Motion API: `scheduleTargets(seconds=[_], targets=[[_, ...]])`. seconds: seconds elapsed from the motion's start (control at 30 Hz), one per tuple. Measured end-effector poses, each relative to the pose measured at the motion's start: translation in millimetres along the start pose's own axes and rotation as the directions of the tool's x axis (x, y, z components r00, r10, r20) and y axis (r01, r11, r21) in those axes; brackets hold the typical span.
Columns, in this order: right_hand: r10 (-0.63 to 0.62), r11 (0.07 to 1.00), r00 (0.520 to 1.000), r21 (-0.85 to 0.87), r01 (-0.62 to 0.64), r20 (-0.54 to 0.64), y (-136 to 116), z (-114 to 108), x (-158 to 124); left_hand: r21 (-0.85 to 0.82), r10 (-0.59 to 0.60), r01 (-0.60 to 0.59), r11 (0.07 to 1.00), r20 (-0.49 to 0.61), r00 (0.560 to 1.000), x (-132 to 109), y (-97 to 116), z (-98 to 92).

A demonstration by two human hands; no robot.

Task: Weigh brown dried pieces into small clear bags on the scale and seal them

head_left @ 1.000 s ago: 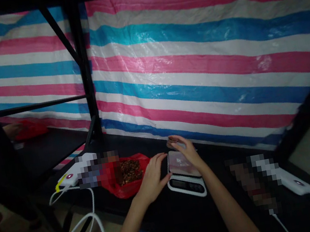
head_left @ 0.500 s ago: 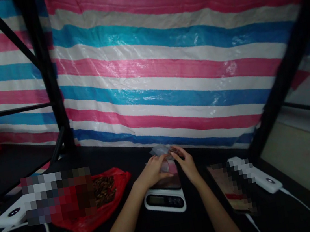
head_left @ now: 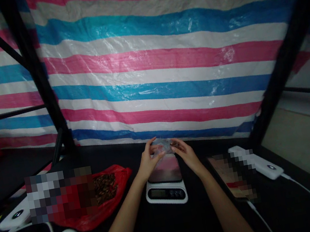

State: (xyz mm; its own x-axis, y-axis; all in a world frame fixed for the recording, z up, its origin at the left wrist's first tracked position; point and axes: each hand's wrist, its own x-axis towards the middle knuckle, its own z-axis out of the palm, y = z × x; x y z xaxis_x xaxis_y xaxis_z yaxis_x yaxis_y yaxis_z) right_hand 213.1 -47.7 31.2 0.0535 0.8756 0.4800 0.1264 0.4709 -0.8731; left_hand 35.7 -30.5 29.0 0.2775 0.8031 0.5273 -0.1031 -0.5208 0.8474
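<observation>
A clear plastic bag (head_left: 164, 146) is stretched between my two hands above the far end of a white kitchen scale (head_left: 167, 201). My left hand (head_left: 151, 158) pinches the bag's left side, its index finger raised. On the other side, my right hand (head_left: 184, 152) closes its fingers on the bag, with something small and brown showing at the fingertips, too dim to name. The scale's metal plate shows bare below the bag. To the left lies an open red plastic bag (head_left: 120, 178) holding many small brown pieces (head_left: 105, 186).
White power banks (head_left: 268, 168) with white cables lie at right and left. A phone-like flat device (head_left: 225, 175), partly blurred, rests right of my forearm. Black frame posts and a striped tarpaulin (head_left: 160, 75) stand behind the black table.
My left hand has lifted off the scale plate and moved left to the bag's side. The clear bag is now spread between both hands. The head view has tilted slightly.
</observation>
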Motion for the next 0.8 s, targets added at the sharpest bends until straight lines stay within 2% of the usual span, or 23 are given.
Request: scheduleTargets(seconds=[0.17, 0.37, 0.5, 0.6, 0.8], targets=[[-0.036, 0.999, 0.996, -0.018, 0.038, 0.083, -4.4, 6.9, -2.1, -0.174, -0.066, 0.068, 0.982, 0.016, 0.998, 0.5, -4.5, 5.4], [-0.048, 0.999, 0.999, 0.015, 0.048, -0.001, -3.0, 12.4, -3.1, -0.220, -0.081, 0.078, 0.972, -0.004, 0.997, 0.6, 1.2, 5.6], [-0.103, 0.993, 0.995, -0.059, 0.103, 0.006, -11.2, 13.5, -4.0, -0.231, -0.073, 0.070, 0.971, -0.008, 0.997, -0.3, 5.5, 6.2], [-0.125, 0.991, 0.992, -0.038, 0.125, 0.001, -17.5, 15.4, -4.7, -0.241, -0.065, 0.060, 0.969, -0.016, 0.998, -1.0, 9.6, 7.5], [-0.088, 0.995, 0.995, 0.034, 0.090, -0.046, -20.5, 21.5, -5.9, -0.293, -0.097, 0.089, 0.952, -0.011, 0.995, -1.5, 13.6, 9.1]])
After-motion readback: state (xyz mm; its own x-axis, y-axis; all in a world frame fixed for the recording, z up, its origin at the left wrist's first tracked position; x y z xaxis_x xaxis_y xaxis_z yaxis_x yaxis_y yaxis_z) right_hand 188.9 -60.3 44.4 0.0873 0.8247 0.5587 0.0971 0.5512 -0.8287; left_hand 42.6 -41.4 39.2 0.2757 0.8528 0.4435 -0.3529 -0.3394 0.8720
